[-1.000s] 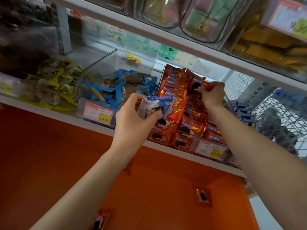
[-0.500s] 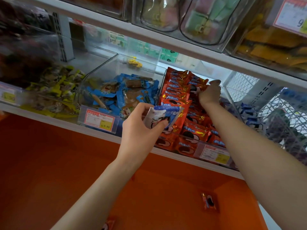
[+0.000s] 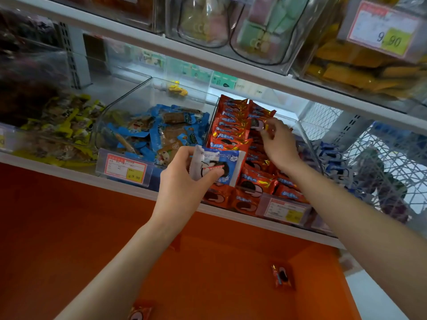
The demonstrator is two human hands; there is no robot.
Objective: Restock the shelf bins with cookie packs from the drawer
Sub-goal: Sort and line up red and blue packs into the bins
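Left hand: the left hand (image 3: 184, 183) grips a blue-and-white foil cookie pack (image 3: 218, 168), thumb on its printed face and fingers curled behind it.
Pack position: it is held in the air just in front of the white shelf's front edge (image 3: 76, 179), before the front left corner of the clear plastic bin (image 3: 310, 148).
Right hand: the right hand (image 3: 278, 146) reaches into that bin and pinches a red-and-gold foil cookie pack (image 3: 258, 124) on top of the stock, toward the bin's back edge.
Pack orientation: the blue-and-white pack's long axis runs left to right, roughly along the shelf's front edge. It dips slightly at the right end and faces the camera.
Pinched pack orientation: fingers cover much of it, so its axis cannot be read.
Drawer: the orange drawer (image 3: 219, 273) stands open below the shelf. One red pack (image 3: 280, 276) lies toward its back right corner and another (image 3: 138, 312) at its near edge.
Risk, misplacement: the bin beneath the held pack holds red packs. Similar blue-and-white packs (image 3: 332, 158) appear to sit in the next bin to the right, so a release here would likely mix the stock.
Risk, spill: the red stock rises high at the back. A push from the right hand could slide packs over the bin's front edge into the drawer.
Risk, slip: the foil looks slick, so a loose grip could drop the pack.
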